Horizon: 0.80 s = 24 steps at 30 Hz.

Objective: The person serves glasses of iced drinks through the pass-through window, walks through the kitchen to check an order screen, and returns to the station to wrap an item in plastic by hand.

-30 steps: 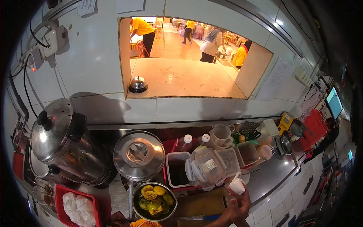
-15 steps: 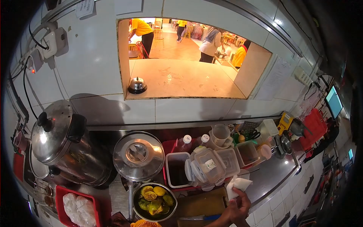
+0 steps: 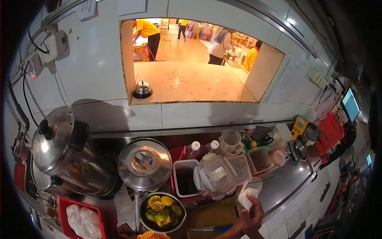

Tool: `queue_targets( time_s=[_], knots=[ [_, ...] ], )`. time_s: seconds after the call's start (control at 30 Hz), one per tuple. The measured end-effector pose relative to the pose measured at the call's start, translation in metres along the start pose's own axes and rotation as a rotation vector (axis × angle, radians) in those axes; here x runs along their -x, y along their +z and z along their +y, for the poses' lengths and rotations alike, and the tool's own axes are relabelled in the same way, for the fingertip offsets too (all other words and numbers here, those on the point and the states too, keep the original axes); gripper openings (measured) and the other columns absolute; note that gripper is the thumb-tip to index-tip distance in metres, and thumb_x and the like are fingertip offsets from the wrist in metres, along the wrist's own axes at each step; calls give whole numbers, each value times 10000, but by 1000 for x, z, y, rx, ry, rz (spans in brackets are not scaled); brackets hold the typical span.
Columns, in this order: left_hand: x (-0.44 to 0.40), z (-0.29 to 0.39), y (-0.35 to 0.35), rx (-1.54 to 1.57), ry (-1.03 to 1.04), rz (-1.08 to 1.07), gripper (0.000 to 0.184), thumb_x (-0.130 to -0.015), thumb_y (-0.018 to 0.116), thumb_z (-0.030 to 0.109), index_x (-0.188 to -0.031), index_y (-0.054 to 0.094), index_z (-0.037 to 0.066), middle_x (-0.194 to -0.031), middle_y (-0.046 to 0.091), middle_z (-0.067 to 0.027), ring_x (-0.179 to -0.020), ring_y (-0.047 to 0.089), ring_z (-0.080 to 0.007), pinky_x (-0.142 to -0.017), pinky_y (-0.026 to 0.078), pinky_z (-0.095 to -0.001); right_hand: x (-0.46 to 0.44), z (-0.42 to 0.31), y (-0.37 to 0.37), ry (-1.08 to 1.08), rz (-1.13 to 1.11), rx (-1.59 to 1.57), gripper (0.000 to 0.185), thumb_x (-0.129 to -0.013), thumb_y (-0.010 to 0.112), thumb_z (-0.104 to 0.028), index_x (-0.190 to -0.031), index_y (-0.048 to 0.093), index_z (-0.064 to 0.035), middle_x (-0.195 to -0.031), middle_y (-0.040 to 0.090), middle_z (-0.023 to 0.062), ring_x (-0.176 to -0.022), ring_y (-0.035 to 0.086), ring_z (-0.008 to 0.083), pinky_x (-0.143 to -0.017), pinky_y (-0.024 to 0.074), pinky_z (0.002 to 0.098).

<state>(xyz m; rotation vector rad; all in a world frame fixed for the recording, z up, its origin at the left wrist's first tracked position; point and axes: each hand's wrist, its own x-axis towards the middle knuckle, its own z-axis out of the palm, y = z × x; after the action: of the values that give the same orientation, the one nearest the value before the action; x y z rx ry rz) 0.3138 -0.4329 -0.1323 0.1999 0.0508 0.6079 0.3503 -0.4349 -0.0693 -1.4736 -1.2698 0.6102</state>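
Observation:
At the lower right, my right hand (image 3: 251, 215) is closed on a crumpled white tissue (image 3: 244, 199), pinched between thumb and fingers. It hangs over the right end of a wooden cutting board (image 3: 213, 213). A knife with a blue handle (image 3: 223, 228) lies along the board's near edge. Only a dark bit of my left hand (image 3: 125, 231) shows at the bottom edge, left of an orange citrus juicer (image 3: 153, 235); its fingers cannot be made out. Between the hands stands a metal bowl (image 3: 141, 211) of squeezed citrus halves (image 3: 162, 217).
A big steel urn (image 3: 75, 159) and a lidded steel pot (image 3: 131, 167) stand on the left. A red basket (image 3: 62, 215) holds plastic bags. Plastic containers (image 3: 217, 175) and bottles line the back. A bell (image 3: 142, 89) sits on the serving hatch; people in yellow stand beyond.
The tissue has become more bunched up and twisted in my right hand, which stays in about the same place. The view has shifted slightly.

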Motion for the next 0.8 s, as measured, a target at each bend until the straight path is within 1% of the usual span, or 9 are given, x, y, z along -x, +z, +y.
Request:
queue_targets(
  time_s=[0.23, 0.33, 0.4, 0.43, 0.5, 0.63, 0.7, 0.73, 0.8],
  knots=[
    [4, 0, 1, 7, -14, 9, 388, -893, 558, 297, -1173, 415, 70, -961, 524, -58, -825, 570, -155, -725, 482, -275, -1, -8, 3, -33, 51, 16, 650, -809, 626, -558, -1123, 588, 11, -1091, 589, 200, -1035, 573, 292, -916, 428, 392],
    [7, 1, 1, 18, -33, 17, 391, -893, 560, 297, -1177, 415, 69, -964, 526, -59, -830, 571, -155, -730, 482, -275, -2, -5, 3, -46, 65, -45, 619, -816, 616, -557, -1060, 627, 12, -1015, 622, 208, -991, 591, 290, -907, 431, 395],
    [6, 1, 0, 11, -24, 13, 399, -893, 563, 296, -1183, 413, 68, -973, 527, -61, -839, 571, -157, -736, 481, -277, 0, 7, 1, -167, 46, 46, 467, -921, 527, -418, -1062, 602, 22, -996, 593, 132, -933, 574, 201, -826, 445, 328],
    [5, 0, 1, 15, -23, 15, 402, -892, 564, 296, -1186, 411, 68, -977, 527, -62, -843, 570, -158, -739, 480, -278, -1, 6, 1, -167, 47, 46, 467, -921, 527, -418, -1062, 602, 22, -996, 593, 132, -933, 574, 201, -826, 445, 328],
    [4, -1, 1, 12, -20, 17, 410, -892, 567, 296, -1193, 409, 67, -986, 527, -64, -852, 570, -160, -746, 479, -280, -4, 2, 1, -118, 62, 16, 466, -877, 584, -441, -999, 648, 4, -892, 672, 160, -926, 621, 269, -896, 432, 406],
    [3, -3, 0, 15, -19, 21, 425, -890, 572, 295, -1206, 405, 65, -1003, 528, -68, -869, 569, -163, -759, 477, -284, -5, -9, 1, -79, 16, 35, 411, -892, 577, -388, -991, 646, 5, -934, 675, 151, -931, 627, 269, -895, 435, 394],
    [3, -3, -1, 16, -17, 23, 432, -890, 575, 294, -1212, 402, 64, -1011, 528, -70, -877, 568, -164, -765, 476, -286, -6, -10, 3, -117, -14, 13, 301, -911, 583, -268, -1014, 624, 12, -966, 606, 107, -901, 579, 183, -802, 446, 303],
    [2, -3, -1, 18, -18, 23, 436, -889, 576, 294, -1216, 401, 63, -1016, 528, -71, -882, 568, -165, -768, 475, -287, -5, -9, 2, -117, -15, 13, 301, -911, 583, -268, -1014, 624, 12, -966, 606, 107, -901, 579, 183, -802, 446, 303],
    [3, -4, -2, 18, -16, 27, 444, -889, 579, 294, -1222, 399, 62, -1024, 529, -73, -890, 568, -167, -774, 474, -289, -3, -6, 1, -57, -11, 43, 230, -869, 633, -170, -1022, 629, 2, -1000, 611, 101, -914, 577, 169, -812, 443, 291]
  ],
)
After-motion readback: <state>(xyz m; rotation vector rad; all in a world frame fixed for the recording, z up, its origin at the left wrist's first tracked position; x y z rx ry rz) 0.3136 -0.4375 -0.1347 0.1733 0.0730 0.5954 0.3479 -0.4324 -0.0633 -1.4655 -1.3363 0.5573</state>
